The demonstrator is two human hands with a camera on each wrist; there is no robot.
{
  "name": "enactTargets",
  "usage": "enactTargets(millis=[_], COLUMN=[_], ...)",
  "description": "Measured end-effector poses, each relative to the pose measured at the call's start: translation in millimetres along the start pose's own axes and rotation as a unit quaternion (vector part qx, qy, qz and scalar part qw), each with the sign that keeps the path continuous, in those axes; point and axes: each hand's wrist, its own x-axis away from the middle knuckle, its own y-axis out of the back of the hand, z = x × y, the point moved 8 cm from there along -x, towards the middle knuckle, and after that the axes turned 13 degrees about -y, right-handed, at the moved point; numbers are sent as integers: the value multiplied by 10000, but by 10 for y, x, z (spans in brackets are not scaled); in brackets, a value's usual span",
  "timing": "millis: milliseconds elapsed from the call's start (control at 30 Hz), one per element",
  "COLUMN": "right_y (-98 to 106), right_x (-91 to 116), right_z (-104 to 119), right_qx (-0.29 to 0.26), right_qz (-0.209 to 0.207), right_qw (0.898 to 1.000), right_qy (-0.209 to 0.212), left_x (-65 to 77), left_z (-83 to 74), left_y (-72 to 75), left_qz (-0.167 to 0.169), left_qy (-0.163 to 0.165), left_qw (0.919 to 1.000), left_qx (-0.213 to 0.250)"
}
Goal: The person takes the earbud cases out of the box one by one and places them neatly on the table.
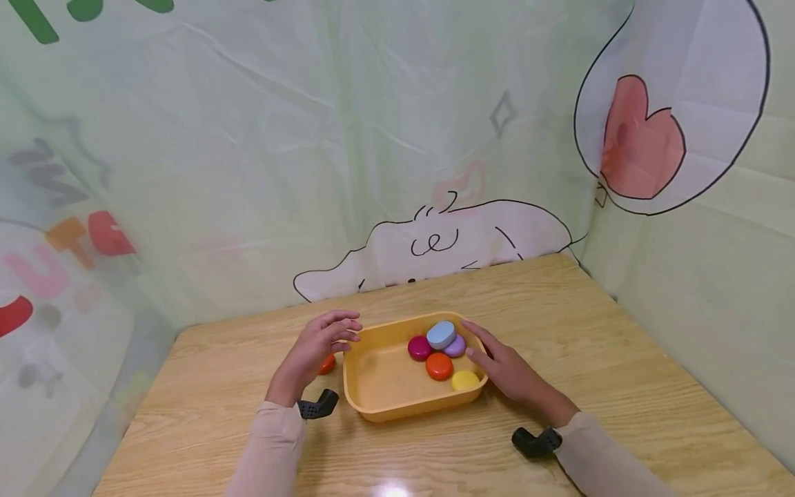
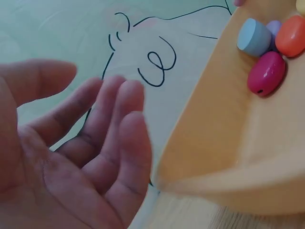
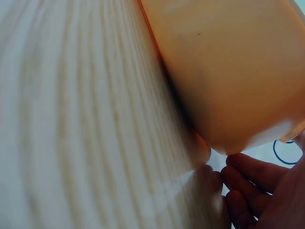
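A shallow yellow-orange plastic bin (image 1: 391, 413) stands on the wooden table. Inside, toward its right end, lie smooth rounded pieces: light blue with a flat face (image 1: 442, 335), purple (image 1: 456, 346), magenta (image 1: 419, 348), orange-red (image 1: 439, 366) and yellow (image 1: 465, 381). My left hand (image 1: 319, 345) hovers by the bin's left rim, fingers loosely bent and holding nothing. Partly behind that wrist, another orange-red piece (image 1: 326, 364) rests on the table outside the bin. My right hand (image 1: 512, 373) holds the bin's right side, thumb over the rim and fingers along the outer wall (image 3: 228, 81).
The wooden tabletop (image 1: 404, 455) extends around the bin. A pale green printed curtain (image 1: 248, 172) rises behind the table's back edge and along its right side. Each wrist wears a black camera band, on the left (image 1: 318, 405) and on the right (image 1: 537, 442).
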Motion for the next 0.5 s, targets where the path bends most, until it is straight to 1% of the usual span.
enactTargets(millis=[100, 200, 333, 500], right_y=[-4, 4, 26, 12], right_x=[-7, -11, -10, 1], right_z=[-3, 5, 26, 25], right_qx=[-6, -34, -36, 8], right_qz=[17, 47, 20, 42], right_qw=[10000, 10000, 10000, 10000], right_qy=[0, 10, 70, 63], left_x=[-39, -72, -125, -166], left_z=[-6, -42, -105, -145], left_y=[-97, -183, -318, -551], left_qz=[461, 837, 1226, 1734], left_qy=[-8, -66, -210, -402], left_qw=[9989, 9965, 9922, 9840], left_qx=[-25, -43, -94, -57])
